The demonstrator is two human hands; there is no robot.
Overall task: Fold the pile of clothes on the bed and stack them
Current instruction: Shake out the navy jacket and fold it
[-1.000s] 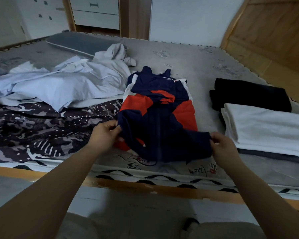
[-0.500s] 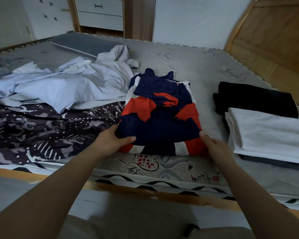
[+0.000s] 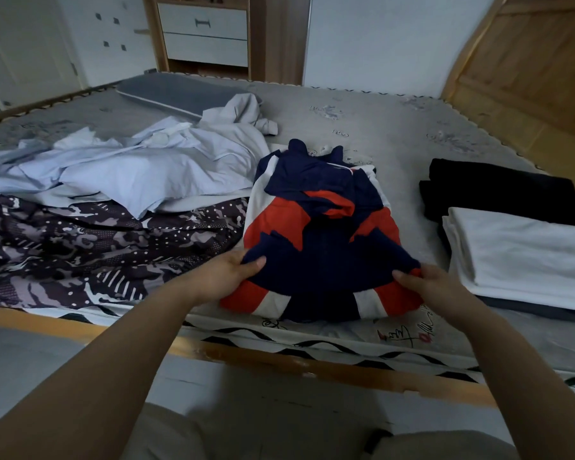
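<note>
A navy, red and white jacket (image 3: 322,227) lies partly folded on the bed near its front edge. My left hand (image 3: 228,277) grips the jacket's lower left corner, thumb on top. My right hand (image 3: 427,283) grips its lower right corner. To the right lie a folded white garment (image 3: 525,254) and, behind it, a folded black garment (image 3: 502,190). At the left sits the unfolded pile: crumpled light blue clothes (image 3: 127,171) on top of a dark camouflage-print garment (image 3: 90,247).
The grey mattress (image 3: 362,127) has a wooden frame edge (image 3: 279,356) right in front of me. A grey pillow (image 3: 180,92) lies at the back left. A wooden headboard (image 3: 531,61) rises at the right; white drawers (image 3: 206,34) stand behind the bed.
The jacket's lower navy part was lifted off the front edge and folded up over the body; both hands moved forward with it and now hold the folded edge's corners.
</note>
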